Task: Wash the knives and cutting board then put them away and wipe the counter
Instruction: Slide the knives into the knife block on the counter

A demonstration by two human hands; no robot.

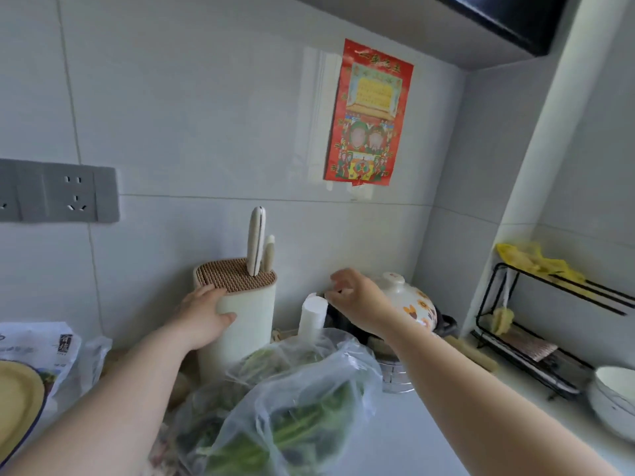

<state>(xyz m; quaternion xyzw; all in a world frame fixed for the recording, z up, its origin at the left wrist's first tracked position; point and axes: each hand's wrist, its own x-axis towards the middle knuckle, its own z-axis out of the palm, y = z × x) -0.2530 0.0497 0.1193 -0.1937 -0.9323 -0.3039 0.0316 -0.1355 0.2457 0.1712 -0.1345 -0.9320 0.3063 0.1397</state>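
Reached over bagged greens (pixel 292 417) at six o'clock. Found two knives (pixel 257 240) slotted upright in block (pixel 240 328), at twelve o'clock of greens. Gripped block with left hand (pixel 202 316), fingers over rim, thumb on front. Hovered right hand (pixel 357 297) at three o'clock of block, loosely curled, nothing plainly in it. Judged as knife-stowing step, probably; next, needed to locate board, unseen. Could not read poster (pixel 369 111) or packet (pixel 44 341) print: blurred.
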